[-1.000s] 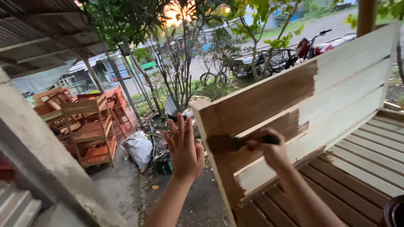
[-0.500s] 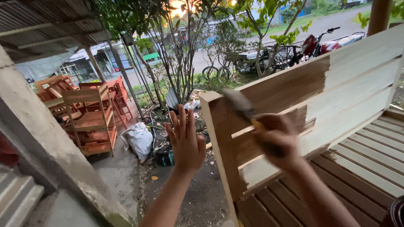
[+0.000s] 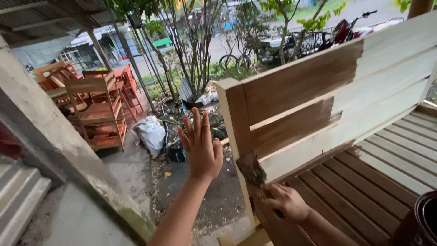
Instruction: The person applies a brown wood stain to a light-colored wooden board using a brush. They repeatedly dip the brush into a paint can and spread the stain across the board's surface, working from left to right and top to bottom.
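Note:
My right hand (image 3: 284,201) grips a paintbrush (image 3: 251,169) whose dark bristles touch the lower part of the corner post of a wooden bench (image 3: 318,114). The bench back slats are stained brown on their left part and are pale bare wood to the right. The seat slats (image 3: 364,182) are mostly brown. My left hand (image 3: 200,146) is raised in the air left of the post, fingers spread, palm turned away, holding nothing.
A dark container rim (image 3: 423,218) shows at the bottom right. Several orange-brown wooden chairs and shelves (image 3: 98,109) stand at the left beyond a concrete wall (image 3: 50,141). A white sack (image 3: 149,133), small trees and parked bikes lie beyond.
The brush went from the middle slat up to the post top, then down to the lower post. My left hand stayed raised and open.

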Tool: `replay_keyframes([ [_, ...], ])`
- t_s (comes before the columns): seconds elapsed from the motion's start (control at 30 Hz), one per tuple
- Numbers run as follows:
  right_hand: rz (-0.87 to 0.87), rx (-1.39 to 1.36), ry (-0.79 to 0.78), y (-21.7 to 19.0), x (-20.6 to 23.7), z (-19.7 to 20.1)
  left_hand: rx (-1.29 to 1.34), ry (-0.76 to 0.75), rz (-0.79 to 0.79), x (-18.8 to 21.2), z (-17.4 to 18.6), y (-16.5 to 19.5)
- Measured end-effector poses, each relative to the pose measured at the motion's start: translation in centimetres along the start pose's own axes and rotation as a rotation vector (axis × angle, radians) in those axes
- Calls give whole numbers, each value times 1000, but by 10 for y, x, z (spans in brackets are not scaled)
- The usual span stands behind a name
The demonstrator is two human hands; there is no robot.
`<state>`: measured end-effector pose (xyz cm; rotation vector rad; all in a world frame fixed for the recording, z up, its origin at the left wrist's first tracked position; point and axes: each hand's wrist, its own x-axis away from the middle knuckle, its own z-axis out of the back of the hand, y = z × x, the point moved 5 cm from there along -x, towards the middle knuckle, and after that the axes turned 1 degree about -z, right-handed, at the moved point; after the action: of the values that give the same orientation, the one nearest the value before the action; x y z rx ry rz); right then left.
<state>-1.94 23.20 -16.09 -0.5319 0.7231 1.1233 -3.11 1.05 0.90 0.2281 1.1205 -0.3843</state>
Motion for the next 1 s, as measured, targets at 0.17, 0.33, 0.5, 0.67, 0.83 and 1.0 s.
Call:
replay_keyframes([
  [0.17,-171,-137,-179,-20,27,-13,-6,-33,41,23,-8,-1],
  [0.33,-391,-190,-314,-13,39,-29,1,-78,98,42,-15,-9],
  [0.5,-211,-166,-242,18,-7,-10,-30,-85,99,43,-15,-16],
  [0.67,-444,-93,-232,36,-56,43,-32,-69,62,31,-9,-15],
  [0.83,-62,-114,82,32,-113,128,-13,-18,46,17,-3,-14],
  [1.0,-316,-221,399,68,-122,174,-4,-29,18,3,-6,-11],
])
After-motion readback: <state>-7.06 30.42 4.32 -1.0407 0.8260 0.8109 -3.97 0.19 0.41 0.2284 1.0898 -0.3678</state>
